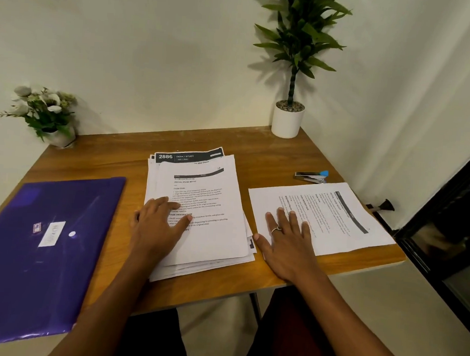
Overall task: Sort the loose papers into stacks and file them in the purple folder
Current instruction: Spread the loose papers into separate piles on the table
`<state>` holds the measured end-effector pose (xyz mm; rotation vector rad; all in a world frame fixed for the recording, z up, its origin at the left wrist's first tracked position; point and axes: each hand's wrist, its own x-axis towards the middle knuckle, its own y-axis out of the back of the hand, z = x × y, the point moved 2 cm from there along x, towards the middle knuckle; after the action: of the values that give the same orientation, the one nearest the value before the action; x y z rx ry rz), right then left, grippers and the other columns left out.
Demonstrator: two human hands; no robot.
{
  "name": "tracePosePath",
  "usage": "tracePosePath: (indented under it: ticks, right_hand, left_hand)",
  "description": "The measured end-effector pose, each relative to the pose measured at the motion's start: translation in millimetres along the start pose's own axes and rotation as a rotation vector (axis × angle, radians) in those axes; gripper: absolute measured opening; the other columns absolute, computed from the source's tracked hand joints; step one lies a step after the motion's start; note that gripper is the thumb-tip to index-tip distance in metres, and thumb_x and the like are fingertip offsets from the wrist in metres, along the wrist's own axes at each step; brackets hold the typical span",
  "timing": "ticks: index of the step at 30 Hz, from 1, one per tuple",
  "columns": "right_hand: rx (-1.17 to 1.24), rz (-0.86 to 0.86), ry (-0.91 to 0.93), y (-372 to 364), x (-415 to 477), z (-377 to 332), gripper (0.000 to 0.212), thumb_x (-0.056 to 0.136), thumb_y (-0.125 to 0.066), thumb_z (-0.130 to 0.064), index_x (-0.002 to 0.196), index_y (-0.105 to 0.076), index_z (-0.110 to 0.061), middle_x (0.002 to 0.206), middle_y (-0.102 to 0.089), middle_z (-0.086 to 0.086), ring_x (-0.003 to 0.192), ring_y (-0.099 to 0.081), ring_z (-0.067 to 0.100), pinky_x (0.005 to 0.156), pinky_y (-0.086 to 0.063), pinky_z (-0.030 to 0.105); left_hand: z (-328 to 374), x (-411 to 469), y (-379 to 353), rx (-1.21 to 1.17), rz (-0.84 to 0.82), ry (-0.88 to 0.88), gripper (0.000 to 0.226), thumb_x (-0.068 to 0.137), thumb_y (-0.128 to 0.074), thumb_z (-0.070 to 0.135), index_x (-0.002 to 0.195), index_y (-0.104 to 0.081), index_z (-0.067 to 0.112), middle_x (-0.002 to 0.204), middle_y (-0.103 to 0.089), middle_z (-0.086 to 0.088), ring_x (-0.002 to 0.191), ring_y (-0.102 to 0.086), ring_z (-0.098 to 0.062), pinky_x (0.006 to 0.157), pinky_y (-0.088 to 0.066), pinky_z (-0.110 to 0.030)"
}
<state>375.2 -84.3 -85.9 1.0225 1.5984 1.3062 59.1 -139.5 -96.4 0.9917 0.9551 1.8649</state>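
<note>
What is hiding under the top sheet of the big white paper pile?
More white printed sheets poke out unevenly beneath the top sheet, one at the back showing a black header reading 2886. Their text is mostly covered. The left hand rests flat on top.

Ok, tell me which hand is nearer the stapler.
Right. The right hand lies flat on the single sheet, on the person's side of the stapler; the left hand rests on the paper pile, farther off to the stapler's left.

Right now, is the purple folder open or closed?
Closed: the purple folder lies flat, its cover down, nothing showing inside.
</note>
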Motion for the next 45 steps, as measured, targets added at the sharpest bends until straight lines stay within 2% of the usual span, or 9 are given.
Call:
tracePosePath:
  ticks: [6, 13, 16, 19, 22, 27, 33, 38, 45]
  right_hand:
    - [0.009, 0.103, -0.064, 17.8, 10.2, 12.1, 0.081, 0.092, -0.003, -0.075, 0.161, 0.001, -0.033, 0.170, 0.012, 0.001, 0.155, 0.016, 0.028, 0.121, 0.012, 0.055]
    - [-0.014, 0.010, -0.058, 9.2, 16.6, 30.9, 0.093, 0.087, -0.008, -0.087, 0.162, 0.003, -0.033, 0.169, 0.014, 0.002, 0.155, 0.016, 0.029, 0.122, 0.010, 0.059]
    - [0.011, 0.084, -0.075, 15.7, 17.0, 24.5, 0.085, 0.092, -0.013, -0.080, 0.162, -0.011, -0.031, 0.171, 0.000, 0.003, 0.157, 0.005, 0.030, 0.120, 0.009, 0.058]
    - [0.362, 0.317, -0.098, 35.7, 22.9, -3.3, 0.063, 0.099, -0.039, -0.064, 0.149, -0.045, -0.026, 0.160, -0.037, 0.002, 0.147, -0.032, 0.024, 0.121, -0.019, 0.048]
    - [0.653, 0.265, -0.072, 48.2, 44.7, -44.6, 0.052, 0.095, -0.062, -0.051, 0.140, -0.058, -0.025, 0.149, -0.051, 0.001, 0.132, -0.051, 0.022, 0.106, -0.044, 0.040]
    - [0.867, 0.277, -0.041, 48.1, 72.1, -90.4, 0.039, 0.087, -0.079, -0.033, 0.122, -0.068, -0.018, 0.112, -0.069, -0.001, 0.099, -0.067, 0.015, 0.079, -0.054, 0.021]
    - [1.081, 0.308, -0.145, 49.4, 82.6, -95.2, 0.060, 0.082, -0.085, -0.025, 0.133, -0.053, -0.021, 0.130, -0.059, -0.004, 0.109, -0.058, 0.013, 0.081, -0.049, 0.020]
    - [1.145, 0.216, -0.172, 50.1, 80.5, -76.1, 0.040, 0.091, -0.075, -0.019, 0.129, -0.060, -0.019, 0.126, -0.067, -0.002, 0.107, -0.066, 0.016, 0.074, -0.053, 0.022]
    - [1.316, 0.566, -0.453, 60.3, 25.5, 8.2, 0.042, 0.096, -0.063, -0.013, 0.130, -0.044, -0.029, 0.112, -0.061, -0.007, 0.098, -0.061, 0.011, 0.068, -0.047, 0.018]
  left_hand:
    - [-1.9, 0.8, -1.2, -0.005, 0.004, -0.012, 0.058, 0.090, -0.043, 0.076, 0.129, -0.059, 0.035, 0.150, -0.049, 0.004, 0.143, -0.037, -0.019, 0.117, -0.025, -0.056]
    - [0.1, -0.4, -0.2, -0.010, 0.007, -0.004, 0.054, 0.091, -0.048, 0.073, 0.127, -0.060, 0.036, 0.150, -0.049, 0.004, 0.143, -0.037, -0.019, 0.117, -0.024, -0.055]
    - [0.4, -0.8, -0.1, -0.012, 0.016, -0.002, 0.054, 0.090, -0.048, 0.073, 0.127, -0.060, 0.035, 0.150, -0.049, 0.004, 0.143, -0.037, -0.018, 0.117, -0.024, -0.055]
    - [0.7, -1.6, 0.0, -0.018, 0.026, -0.003, 0.054, 0.091, -0.048, 0.073, 0.128, -0.060, 0.035, 0.150, -0.049, 0.005, 0.143, -0.036, -0.018, 0.118, -0.024, -0.054]
    - [0.1, -1.3, -0.6, -0.025, 0.034, 0.003, 0.054, 0.090, -0.049, 0.073, 0.126, -0.060, 0.035, 0.149, -0.050, 0.006, 0.142, -0.038, -0.017, 0.118, -0.024, -0.054]
    - [-1.7, 0.2, -0.1, -0.055, 0.023, 0.011, 0.054, 0.088, -0.048, 0.074, 0.125, -0.058, 0.036, 0.146, -0.052, 0.008, 0.139, -0.040, -0.014, 0.118, -0.026, -0.054]
    - [0.6, -0.2, 4.1, -0.122, 0.037, 0.017, 0.052, 0.089, -0.052, 0.072, 0.124, -0.059, 0.035, 0.143, -0.053, 0.010, 0.137, -0.043, -0.012, 0.118, -0.025, -0.053]
    - [-2.8, 0.0, 12.0, -0.413, 0.085, 0.128, 0.059, 0.093, -0.041, 0.075, 0.129, -0.058, 0.031, 0.138, -0.058, 0.008, 0.129, -0.051, -0.013, 0.114, -0.035, -0.057]
    - [0.3, 1.6, 11.3, -0.245, 0.043, 0.079, 0.044, 0.096, -0.057, 0.056, 0.128, -0.059, 0.026, 0.139, -0.059, 0.002, 0.132, -0.049, -0.019, 0.115, -0.035, -0.055]
